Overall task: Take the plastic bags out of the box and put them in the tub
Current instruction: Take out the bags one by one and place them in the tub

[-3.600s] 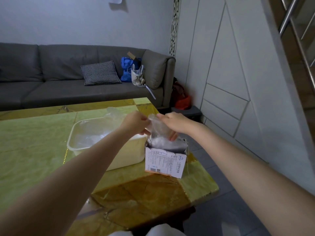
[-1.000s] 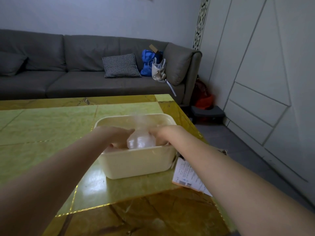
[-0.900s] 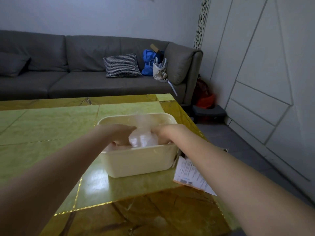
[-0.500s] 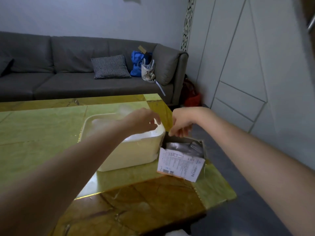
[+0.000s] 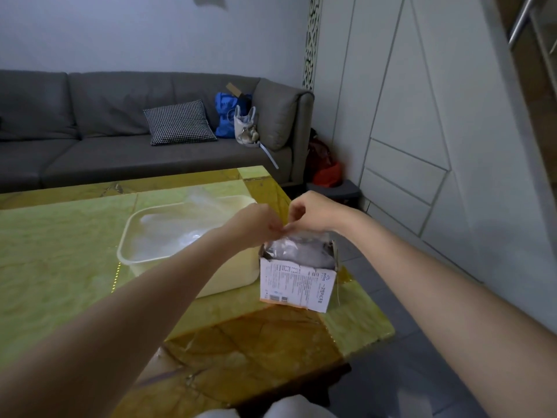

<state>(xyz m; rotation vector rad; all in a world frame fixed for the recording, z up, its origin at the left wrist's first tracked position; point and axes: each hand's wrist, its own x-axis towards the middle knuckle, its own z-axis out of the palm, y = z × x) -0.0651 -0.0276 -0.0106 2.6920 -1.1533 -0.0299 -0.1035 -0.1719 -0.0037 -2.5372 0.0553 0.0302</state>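
Observation:
A torn white cardboard box (image 5: 297,285) stands near the table's right edge, its open top stuffed with clear plastic bags (image 5: 300,251). Left of it, touching or nearly so, is a cream plastic tub (image 5: 229,274) that holds several crumpled clear bags (image 5: 177,229). My left hand (image 5: 256,223) and my right hand (image 5: 313,211) meet just above the box's top, fingertips pinched together at the upper edge of a bag. The thin film between the fingers is hard to make out.
The box and tub rest on a green and amber marble table (image 5: 60,257) whose right edge is close to the box. Behind it stands a grey sofa (image 5: 105,131) with a checked cushion (image 5: 179,122) and bags. White panelled wall on the right.
Both hands left the tub, where they pressed a bag down, and moved right to the box top. They have come down and pinched together over the bags there.

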